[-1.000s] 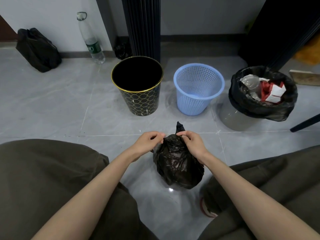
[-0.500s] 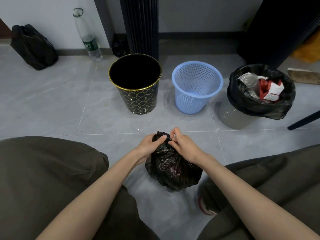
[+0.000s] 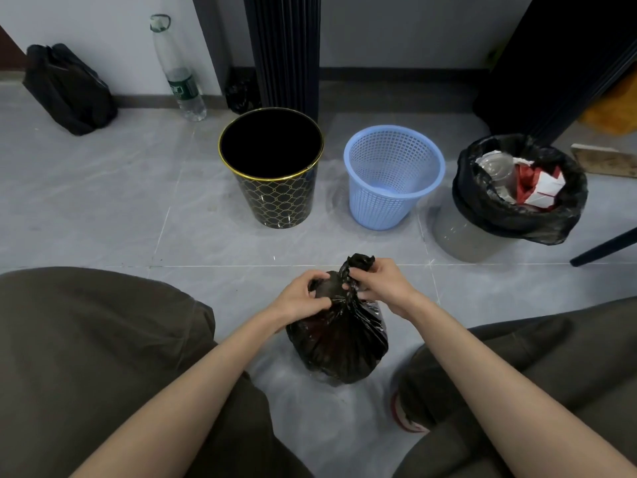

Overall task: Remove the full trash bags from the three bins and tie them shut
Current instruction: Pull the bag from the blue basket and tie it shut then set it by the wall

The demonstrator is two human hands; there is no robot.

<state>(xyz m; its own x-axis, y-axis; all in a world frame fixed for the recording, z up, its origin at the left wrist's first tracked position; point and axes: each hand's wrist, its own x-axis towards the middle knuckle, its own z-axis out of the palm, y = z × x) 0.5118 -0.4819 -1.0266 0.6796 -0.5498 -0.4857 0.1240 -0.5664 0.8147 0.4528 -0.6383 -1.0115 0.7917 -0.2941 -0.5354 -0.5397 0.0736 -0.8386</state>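
Bag neck (image 3: 355, 270) risen again, vertical; both hands' grip: left hand (image 3: 303, 298), right hand (image 3: 382, 282).

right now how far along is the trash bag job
Done: the black-and-gold bin and blue basket stand without liners, and a tied black bag sits by the wall. In hand: the left hand and right hand are gripping the twisted neck of a second bag on the floor. Left: the third bin's liner is still in place, open and full.
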